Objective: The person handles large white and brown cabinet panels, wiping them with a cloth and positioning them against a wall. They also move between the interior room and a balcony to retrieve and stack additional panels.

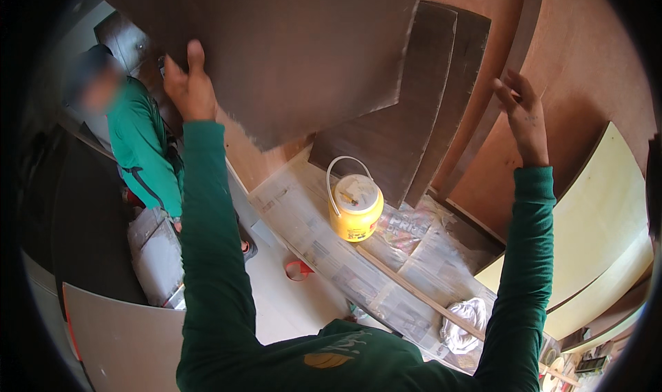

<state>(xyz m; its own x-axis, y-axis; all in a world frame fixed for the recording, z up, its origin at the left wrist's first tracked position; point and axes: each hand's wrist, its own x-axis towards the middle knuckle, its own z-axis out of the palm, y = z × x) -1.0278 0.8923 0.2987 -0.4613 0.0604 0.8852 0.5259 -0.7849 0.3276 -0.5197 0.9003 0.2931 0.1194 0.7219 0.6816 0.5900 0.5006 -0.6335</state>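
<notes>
A large dark brown board [310, 54] is raised in front of me, its lower corner pointing down. My left hand [190, 92] grips its left edge, with the thumb against the face of the board. On the other side, my right hand [526, 119] is up in the air, fingers loosely bent and apart, with nothing in it. The reddish-brown wood panel [586, 54] is the nearest thing behind that hand. Two more dark brown boards [386, 140] lean beyond the raised one, partly hidden by it.
A yellow bucket [358, 219] with a white handle stands on newspaper sheets [324, 254]. A wooden strip [407, 286] and white cloth [463, 326] lie nearer me. Pale curved boards [600, 213] stand right. At left are a co-worker in green [141, 144] and a grey panel [124, 340].
</notes>
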